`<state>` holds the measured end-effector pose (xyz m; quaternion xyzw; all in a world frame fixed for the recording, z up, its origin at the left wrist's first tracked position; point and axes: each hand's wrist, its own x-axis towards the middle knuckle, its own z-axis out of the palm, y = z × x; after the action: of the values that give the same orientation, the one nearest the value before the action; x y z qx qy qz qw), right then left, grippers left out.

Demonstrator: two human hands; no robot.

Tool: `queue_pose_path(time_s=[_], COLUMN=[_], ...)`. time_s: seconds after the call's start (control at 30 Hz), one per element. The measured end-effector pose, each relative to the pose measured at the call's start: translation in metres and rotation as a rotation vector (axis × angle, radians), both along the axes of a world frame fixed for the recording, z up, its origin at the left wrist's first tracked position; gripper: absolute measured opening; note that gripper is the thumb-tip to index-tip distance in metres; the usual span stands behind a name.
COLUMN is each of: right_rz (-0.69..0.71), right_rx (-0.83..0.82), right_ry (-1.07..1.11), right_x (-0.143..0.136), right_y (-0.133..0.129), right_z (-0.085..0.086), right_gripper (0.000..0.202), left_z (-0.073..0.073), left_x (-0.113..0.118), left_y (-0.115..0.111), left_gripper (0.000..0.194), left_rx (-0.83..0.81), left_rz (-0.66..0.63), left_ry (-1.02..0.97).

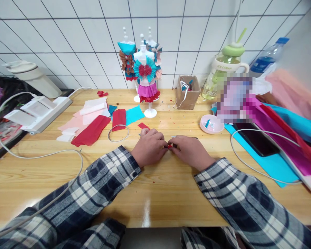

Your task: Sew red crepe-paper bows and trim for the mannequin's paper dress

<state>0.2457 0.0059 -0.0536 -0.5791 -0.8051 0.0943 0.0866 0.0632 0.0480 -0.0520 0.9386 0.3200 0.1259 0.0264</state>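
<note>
White-tiled wall (168,34) behind, pale wood desk (155,197) in front, with a glossy reflection near the front edge. On the desk, at the centre: left hand (149,148) and right hand (191,152) nearly meeting, fingers of both closed in a pinch on a small red piece (170,146). Dark bits right beside it; cannot tell what. Looks like fine shaping or joining by fingertip, mid-step. Calls for a steady two-sided pinch and light pressure, going by how little of the piece shows; easy to drop or crush.

Thin tool (196,138) partly behind the right hand, kind unclear. Beyond the hands, small dress forms (144,57) in frilly coloured outfits, upright near the wall. Off to the left, red sheet (92,130), red rectangle (119,119) against a blue piece (134,114), pale pink pieces (93,105). Farther left, power strip (50,112), white cup (38,79), looping cable (67,150).

Right side: cardboard box (186,102) with scraps, pink bowl (214,132) with small bits inside, dark phone (260,141) on coloured sheets (274,173), green-lidded bottle (233,50), clear bottle (265,64) with blue cap. One patch pixelated, unreadable.
</note>
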Motion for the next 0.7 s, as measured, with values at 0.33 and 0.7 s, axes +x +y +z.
queue_pose_path(time_s=[0.33,0.7], right_rz=[0.014,-0.015], right_rx=[-0.005,0.054], right_ry=[-0.067,-0.148], right_x=[-0.0010,-0.0040], right_y=[-0.0003,-0.0026], right_z=[0.0019,0.0023], right_gripper=[0.022,0.021], left_z=[0.0002,0.0020], left_x=[0.0011,0.0026], left_y=[-0.0010,-0.0062], left_gripper=[0.021,0.020], left_rx=[-0.013,-0.049], left_rz=[0.022,0.061], left_ry=[-0.023,-0.062])
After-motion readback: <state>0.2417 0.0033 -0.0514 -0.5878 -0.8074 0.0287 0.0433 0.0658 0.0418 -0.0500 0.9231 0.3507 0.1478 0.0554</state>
